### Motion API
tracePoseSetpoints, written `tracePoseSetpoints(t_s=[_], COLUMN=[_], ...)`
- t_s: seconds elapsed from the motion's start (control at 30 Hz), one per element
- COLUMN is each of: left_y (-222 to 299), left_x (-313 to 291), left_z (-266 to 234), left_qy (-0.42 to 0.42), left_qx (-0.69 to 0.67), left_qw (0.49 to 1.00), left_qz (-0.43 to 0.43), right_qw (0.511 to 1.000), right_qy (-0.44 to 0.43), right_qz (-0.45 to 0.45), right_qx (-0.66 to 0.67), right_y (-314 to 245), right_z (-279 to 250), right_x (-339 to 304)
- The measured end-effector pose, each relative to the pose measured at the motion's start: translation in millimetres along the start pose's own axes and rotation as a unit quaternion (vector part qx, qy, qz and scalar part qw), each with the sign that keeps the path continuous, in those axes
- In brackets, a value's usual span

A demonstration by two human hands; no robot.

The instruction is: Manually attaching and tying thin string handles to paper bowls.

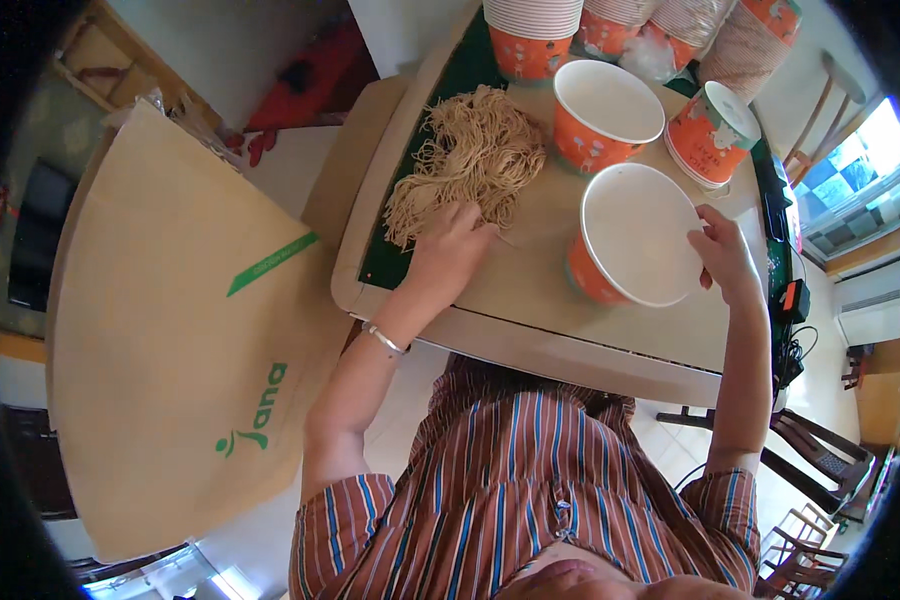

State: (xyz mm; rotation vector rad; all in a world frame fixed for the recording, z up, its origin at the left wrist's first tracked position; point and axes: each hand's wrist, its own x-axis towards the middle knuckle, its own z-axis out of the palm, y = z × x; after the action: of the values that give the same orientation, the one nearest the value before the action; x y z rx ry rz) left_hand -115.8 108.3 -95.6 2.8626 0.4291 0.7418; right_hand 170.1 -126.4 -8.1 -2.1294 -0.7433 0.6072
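A tangled heap of thin beige strings (485,145) lies on the table's left side. My left hand (455,245) rests at the near edge of the heap, its fingers curled down and closed on some of the strings. To the right, an orange and white paper bucket (635,235) stands with its mouth up and tilted toward me; its inside looks bare white. My right hand (725,252) grips this bucket at the right side of its rim, with curled fingers partly hidden. Just behind stands a second open paper bucket (605,115).
An upturned paper bucket (712,135) stands at the right. Behind are stacked paper buckets (533,40), some in clear plastic. A large cardboard box (190,330) stands left of the table (530,345). Cables and a black and orange device (795,300) lie along the right edge.
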Motion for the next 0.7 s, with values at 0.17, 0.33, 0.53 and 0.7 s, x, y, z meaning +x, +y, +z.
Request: tracePoseSetpoints(t_s=[0.17, 0.33, 0.53, 0.7], left_y=[-6, -5, 5, 7], left_x=[10, 13, 1, -13], left_z=[13, 13, 13, 4], left_qy=[0.013, -0.031, -0.058, -0.010], left_qx=[0.077, 0.080, 0.035, -0.080], left_qw=[0.994, 0.991, 0.997, 0.996], left_qz=[0.082, 0.100, 0.029, -0.024], right_qw=[1.000, 0.996, 0.930, 0.923], right_qy=[0.012, 0.080, 0.299, 0.134], right_qz=[-0.001, -0.033, -0.212, -0.359], right_qx=[0.022, 0.010, 0.019, 0.025], right_y=[-3, 4, 1, -11], right_z=[4, 0, 22, 66], right_x=[3, -9, -55, -118])
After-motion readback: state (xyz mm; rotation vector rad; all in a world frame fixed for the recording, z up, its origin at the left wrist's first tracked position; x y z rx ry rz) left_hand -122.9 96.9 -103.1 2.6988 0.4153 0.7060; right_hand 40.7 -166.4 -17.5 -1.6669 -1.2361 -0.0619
